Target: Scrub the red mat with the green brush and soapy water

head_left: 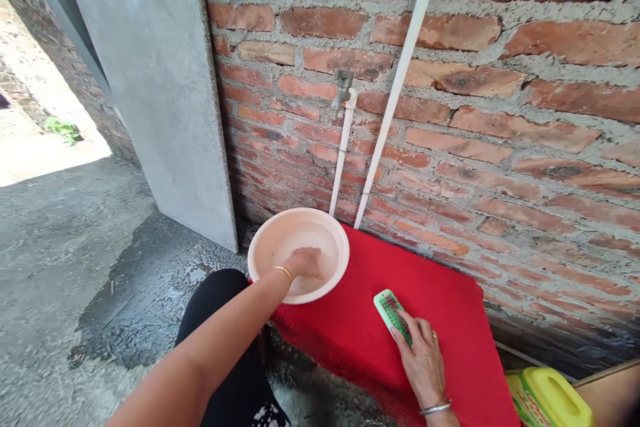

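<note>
A pale peach plastic basin (257, 240) stands at the left end of a red cloth (345, 340) spread over a low surface. Inside it is my left hand (305, 261), reaching down with its fingers in the water. Those fingers are mostly hidden, so whether they hold anything does not show. On the cloth to the right, my right hand (423, 353) has its thumb and fingers around the near end of a green scrubbing brush (387, 307). The brush lies bristles up.
A brick wall (500, 167) rises behind the cloth. On it are a tap (343, 90) and white pipes (390, 103). A grey slab (160, 93) leans at the left beside wet concrete floor (135, 293). A yellow container (550, 397) stands at the lower right.
</note>
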Available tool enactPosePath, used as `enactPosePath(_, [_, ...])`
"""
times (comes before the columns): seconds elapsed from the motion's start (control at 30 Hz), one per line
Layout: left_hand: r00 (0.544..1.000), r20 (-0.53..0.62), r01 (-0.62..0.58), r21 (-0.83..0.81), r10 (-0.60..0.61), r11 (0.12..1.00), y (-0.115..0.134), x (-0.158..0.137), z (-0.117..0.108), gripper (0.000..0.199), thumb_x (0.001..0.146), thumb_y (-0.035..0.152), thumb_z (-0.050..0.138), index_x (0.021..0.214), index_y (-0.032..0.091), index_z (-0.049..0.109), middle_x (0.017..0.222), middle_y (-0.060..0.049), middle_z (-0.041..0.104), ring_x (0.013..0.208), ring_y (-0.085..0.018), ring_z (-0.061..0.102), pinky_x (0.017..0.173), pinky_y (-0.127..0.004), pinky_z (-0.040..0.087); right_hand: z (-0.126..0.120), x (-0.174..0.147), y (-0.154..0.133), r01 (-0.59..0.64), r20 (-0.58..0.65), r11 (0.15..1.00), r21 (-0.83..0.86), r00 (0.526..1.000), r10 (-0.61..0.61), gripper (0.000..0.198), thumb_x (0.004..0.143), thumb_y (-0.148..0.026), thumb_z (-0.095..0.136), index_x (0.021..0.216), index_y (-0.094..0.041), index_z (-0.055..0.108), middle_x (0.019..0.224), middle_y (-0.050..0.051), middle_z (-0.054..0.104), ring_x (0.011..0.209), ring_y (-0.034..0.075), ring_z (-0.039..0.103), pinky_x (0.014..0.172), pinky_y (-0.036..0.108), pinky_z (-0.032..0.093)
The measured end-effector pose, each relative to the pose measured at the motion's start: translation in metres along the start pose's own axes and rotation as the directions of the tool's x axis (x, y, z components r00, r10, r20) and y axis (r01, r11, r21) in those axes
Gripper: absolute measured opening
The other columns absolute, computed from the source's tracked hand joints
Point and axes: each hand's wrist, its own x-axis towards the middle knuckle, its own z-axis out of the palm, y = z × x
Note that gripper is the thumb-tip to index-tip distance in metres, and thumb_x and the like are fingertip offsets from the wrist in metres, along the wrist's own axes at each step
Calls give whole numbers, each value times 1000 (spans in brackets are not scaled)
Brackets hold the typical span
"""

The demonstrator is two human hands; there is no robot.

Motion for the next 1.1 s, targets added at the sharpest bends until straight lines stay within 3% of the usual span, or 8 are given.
enactPosePath(0.2, [1000,-24,-8,-31,8,999,1,-3,0,65,67,45,74,123,15,60,130,-20,64,121,-38,60,99,-49,49,-11,14,27,-114,-122,976,-186,988,92,73,94,-70,21,122,-19,66,94,12,63,84,27,58,82,43,44])
enactPosePath(0.3, [1000,-22,-10,-28,9,1000,0,-1,1,66,67,44,75,123,14,60,129,-20,64,120,-38,61,98,-50,49,-14,12,32,-141,-136,971,-195,984,115,75,94,-71,21,121,-18,66,92,13,63,84,28,58,81,44,45])
enactPosePath(0.5, [1000,-17,0,-25,-1,1000,-2,4,3,66,65,46,76,123,18,60,130,-17,65,122,-36,61,100,-47,48,1,-6,-9,27,-5,1000,-14,1000,-27,54,97,-63,33,124,-29,64,103,8,64,93,25,60,87,41,47])
enactPosePath(0.67, [1000,-11,-8,-5,8,1000,-2,3,3,67,68,46,74,125,15,59,130,-19,64,121,-38,60,99,-49,49,13,6,-31,90,11,992,-85,996,-90,47,99,-55,34,126,-30,64,102,7,63,90,23,59,85,39,47])
enactPosePath(0.93, [1000,-20,3,-13,-3,1000,2,-3,-1,65,68,45,75,124,16,60,128,-18,66,121,-36,61,98,-47,49,3,29,8,-112,-122,958,-262,989,82,66,98,-62,23,125,-19,65,92,12,60,82,25,57,79,40,45])
enactPosePath(1.1, [1000,-4,4,-12,-4,1000,1,-1,-1,68,68,46,75,127,18,58,131,-18,64,123,-36,60,100,-47,48,0,11,8,-84,-120,979,-184,991,62,69,96,-69,23,123,-21,65,94,11,61,85,26,58,81,41,45])
